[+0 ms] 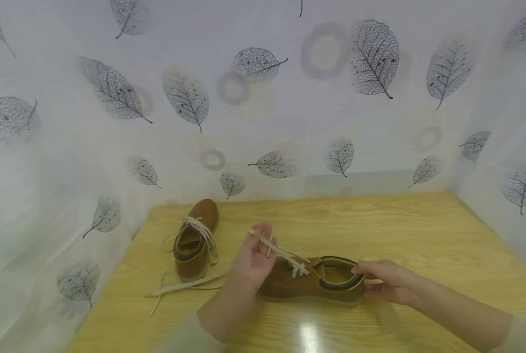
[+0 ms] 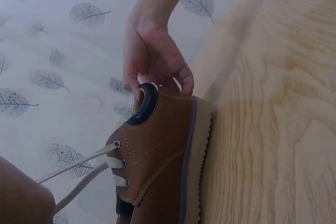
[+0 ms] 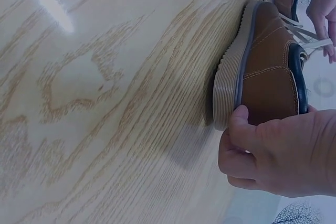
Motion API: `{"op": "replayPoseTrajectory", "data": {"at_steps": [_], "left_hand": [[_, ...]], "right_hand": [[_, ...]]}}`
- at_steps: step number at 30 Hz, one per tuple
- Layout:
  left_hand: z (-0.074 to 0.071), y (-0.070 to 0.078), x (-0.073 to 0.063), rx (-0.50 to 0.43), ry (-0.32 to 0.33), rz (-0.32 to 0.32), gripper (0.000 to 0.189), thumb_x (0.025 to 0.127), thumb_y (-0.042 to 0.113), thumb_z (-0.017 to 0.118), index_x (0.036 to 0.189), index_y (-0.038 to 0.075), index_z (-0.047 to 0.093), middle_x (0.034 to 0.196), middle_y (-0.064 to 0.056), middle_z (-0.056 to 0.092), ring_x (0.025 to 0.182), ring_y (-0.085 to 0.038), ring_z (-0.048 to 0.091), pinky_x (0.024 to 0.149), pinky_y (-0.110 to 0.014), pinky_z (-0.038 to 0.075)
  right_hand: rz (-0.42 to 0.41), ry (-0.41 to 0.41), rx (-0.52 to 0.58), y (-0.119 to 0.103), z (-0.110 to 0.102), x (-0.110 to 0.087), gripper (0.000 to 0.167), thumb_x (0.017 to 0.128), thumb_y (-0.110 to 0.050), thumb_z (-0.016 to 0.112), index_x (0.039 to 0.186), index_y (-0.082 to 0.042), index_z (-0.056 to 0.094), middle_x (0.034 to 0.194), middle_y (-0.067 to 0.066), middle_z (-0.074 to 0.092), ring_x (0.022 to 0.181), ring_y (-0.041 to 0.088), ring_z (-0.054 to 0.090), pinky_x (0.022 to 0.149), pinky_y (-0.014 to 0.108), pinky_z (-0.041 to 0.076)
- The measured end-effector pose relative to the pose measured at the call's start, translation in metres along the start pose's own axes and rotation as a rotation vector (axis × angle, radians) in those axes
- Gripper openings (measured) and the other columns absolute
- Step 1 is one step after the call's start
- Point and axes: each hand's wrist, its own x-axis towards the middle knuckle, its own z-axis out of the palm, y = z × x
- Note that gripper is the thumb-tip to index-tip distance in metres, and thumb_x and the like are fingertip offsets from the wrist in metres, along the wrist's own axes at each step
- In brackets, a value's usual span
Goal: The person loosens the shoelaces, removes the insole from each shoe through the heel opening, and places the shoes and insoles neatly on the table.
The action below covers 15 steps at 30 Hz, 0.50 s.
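has the brown lace-up shoe (image 1: 285, 284) upright on its sole on the wood-grain surface (image 1: 377, 225), between both hands, lying left to right along its long axis, with toe leftward, partly covered by the left hand (image 1: 256, 257), and heel rightward. seems to turn chiefly on the line from lacing to fingers: runs leftward and upward from the eyelets (image 2: 117, 144), over the front of the shoe, along the pale shoelace (image 1: 280, 251) to the left fingers, closer to the lacing than the right ones. holds the shoelace between half-curled left fingers, raised above the toe end; cannot tell how tight the pinch is. grips the heel with the right hand (image 1: 388, 280), bringing one digit over the collar (image 2: 144, 106) and bending the rest behind the heel, closed down to the thickness of the shoe there.

looks smooth and mid-brown, padded dark at the collar, trimmed with pale stitching, laced flat and cream through metal eyelets, soled in pale ridged layers beneath a grey-blue strip. shows a matching second shoe (image 1: 191, 267) farther left, toe pointing away, laces draped loosely over its opening.
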Motion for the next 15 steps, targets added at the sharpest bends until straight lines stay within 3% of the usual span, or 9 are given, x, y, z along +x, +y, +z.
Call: {"op": "replayPoseTrajectory", "data": {"at_steps": [5, 11, 15], "left_hand": [[-0.003, 0.017, -0.005, -0.006, 0.025, 0.022, 0.027, 0.095, 0.006, 0.054, 0.12, 0.013, 0.047, 0.093, -0.004, 0.072, 0.092, -0.014, 0.068, 0.109, -0.03, 0.037], [-0.009, 0.039, -0.011, -0.067, 0.036, 0.005, 0.028, 0.093, 0.006, 0.057, 0.119, 0.014, 0.05, 0.092, -0.007, 0.072, 0.09, -0.015, 0.069, 0.101, -0.026, 0.045], [-0.017, 0.057, -0.014, -0.108, 0.046, 0.004, 0.03, 0.091, 0.005, 0.06, 0.118, 0.015, 0.053, 0.099, -0.008, 0.071, 0.105, -0.015, 0.065, 0.104, -0.026, 0.042]], "right_hand": [[-0.004, 0.002, -0.006, 0.0, 0.001, 0.0, 0.016, 0.083, -0.007, 0.059, 0.094, 0.005, 0.06, 0.107, 0.017, 0.044, 0.1, 0.033, 0.053, 0.088, 0.033, 0.055], [-0.011, 0.017, -0.03, 0.001, 0.002, -0.001, 0.015, 0.082, -0.008, 0.06, 0.092, 0.004, 0.061, 0.106, 0.016, 0.045, 0.102, 0.035, 0.052, 0.088, 0.033, 0.055], [-0.016, 0.02, -0.033, 0.002, 0.002, -0.001, 0.015, 0.082, -0.008, 0.061, 0.092, 0.004, 0.061, 0.107, 0.016, 0.044, 0.102, 0.035, 0.052, 0.088, 0.033, 0.055]]}}
